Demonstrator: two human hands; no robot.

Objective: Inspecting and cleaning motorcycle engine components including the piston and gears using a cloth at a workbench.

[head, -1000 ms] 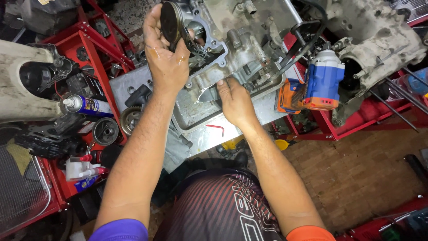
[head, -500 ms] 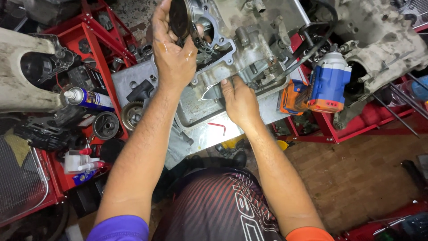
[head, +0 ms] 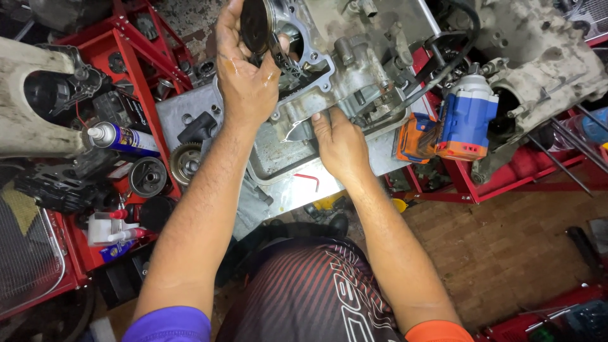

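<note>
My left hand [head: 244, 73] grips a dark round piston [head: 256, 25] and holds it above the open bore of a grey engine case [head: 354, 57]. My right hand [head: 339, 142] lies flat against the lower edge of that engine case, fingers pressed on the metal, holding nothing loose. The case rests on a shiny metal tray [head: 297, 183] over a red stand. A small red hex key [head: 308, 178] lies on the tray just below my right hand.
A blue and orange cordless impact tool [head: 453, 123] lies right of the case. Another dirty engine casing [head: 544, 69] sits at the far right. A spray can [head: 123, 138], a gear [head: 185, 163] and several dark parts crowd the red rack [head: 136, 69] at left. Wooden floor lies below right.
My left hand has carried the piston up and slightly right, closer over the case's bore. My right hand has stayed on the case's edge.
</note>
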